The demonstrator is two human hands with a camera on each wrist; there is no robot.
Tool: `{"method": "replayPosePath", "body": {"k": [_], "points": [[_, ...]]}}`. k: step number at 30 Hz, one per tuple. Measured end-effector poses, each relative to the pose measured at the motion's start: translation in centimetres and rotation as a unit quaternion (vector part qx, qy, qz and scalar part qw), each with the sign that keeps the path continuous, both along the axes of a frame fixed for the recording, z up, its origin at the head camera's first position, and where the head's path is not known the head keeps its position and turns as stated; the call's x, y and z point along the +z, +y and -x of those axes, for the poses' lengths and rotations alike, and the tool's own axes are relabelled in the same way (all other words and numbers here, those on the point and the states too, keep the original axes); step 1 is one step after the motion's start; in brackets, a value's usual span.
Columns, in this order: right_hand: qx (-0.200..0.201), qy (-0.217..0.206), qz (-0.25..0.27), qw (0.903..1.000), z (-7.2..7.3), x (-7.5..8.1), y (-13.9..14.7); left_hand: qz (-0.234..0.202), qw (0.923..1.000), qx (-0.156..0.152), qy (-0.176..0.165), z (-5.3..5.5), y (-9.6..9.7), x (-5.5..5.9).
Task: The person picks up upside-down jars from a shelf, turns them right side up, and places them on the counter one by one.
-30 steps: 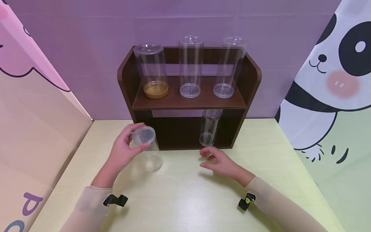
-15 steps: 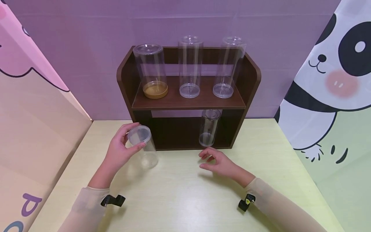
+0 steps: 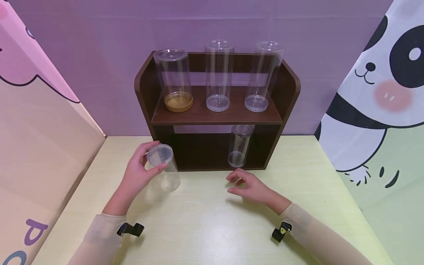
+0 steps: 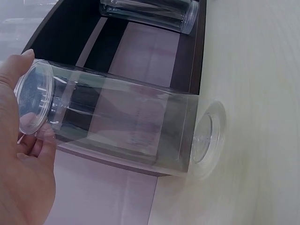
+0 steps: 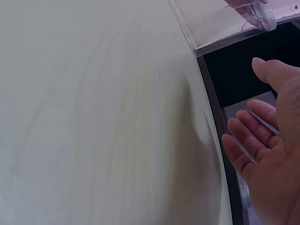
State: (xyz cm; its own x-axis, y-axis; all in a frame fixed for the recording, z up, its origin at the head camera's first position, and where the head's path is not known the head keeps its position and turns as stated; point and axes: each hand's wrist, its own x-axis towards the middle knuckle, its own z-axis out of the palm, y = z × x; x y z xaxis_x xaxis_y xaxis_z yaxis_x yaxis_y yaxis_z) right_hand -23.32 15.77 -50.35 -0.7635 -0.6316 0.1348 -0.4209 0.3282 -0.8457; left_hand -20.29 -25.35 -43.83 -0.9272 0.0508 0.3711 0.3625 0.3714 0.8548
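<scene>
My left hand (image 3: pixel 140 167) holds a clear plastic jar (image 3: pixel 171 173) near its top, thumb on one side of the lid (image 4: pixel 35 96) and fingers on the other. The jar stands nearly upright at the front left of a dark brown shelf unit (image 3: pixel 216 118), its base close over the table. In the left wrist view a round pale shadow shows beside that base. My right hand (image 3: pixel 246 184) hovers over the table, fingers loosely bent and holding nothing. Just behind it, another clear jar (image 3: pixel 240 145) stands on the lower shelf at the right.
On the upper shelf, a wide clear jar with a gold base (image 3: pixel 179 103) stands at the left. Two tall clear jars, one in the middle (image 3: pixel 218 73) and one on the right (image 3: pixel 263 75), share that shelf. The light wooden table (image 3: pixel 205 221) spreads in front.
The left hand has shifted slightly left with the jar, away from the shelf's opening. My right hand has stayed almost still.
</scene>
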Motion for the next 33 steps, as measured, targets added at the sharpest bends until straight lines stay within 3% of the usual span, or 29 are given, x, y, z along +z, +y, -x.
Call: {"method": "replayPosePath", "body": {"k": [8, 17, 21, 28, 33], "points": [[0.007, 0.001, 0.002, 1.0000, 0.1, -0.4, -0.1, 0.019, 0.9996, 0.011, -0.015, 0.0, 0.1, 0.1], [0.013, -0.002, -0.010, 0.9999, -0.2, 0.1, -0.1, 0.019, 0.9997, 0.010, -0.009, 0.1, 0.0, 0.2], [0.013, -0.005, -0.010, 0.9999, -0.2, 0.1, -0.1, 0.005, 0.9998, 0.000, 0.018, 0.2, 0.0, 0.2], [0.013, -0.006, -0.008, 0.9999, -0.2, 0.1, -0.1, -0.065, 0.9933, -0.028, 0.091, 0.4, -0.2, 0.5], [0.015, -0.005, -0.007, 0.9999, -0.2, 0.0, -0.1, -0.083, 0.9906, 0.012, 0.108, 0.6, -0.3, 1.5]]}}
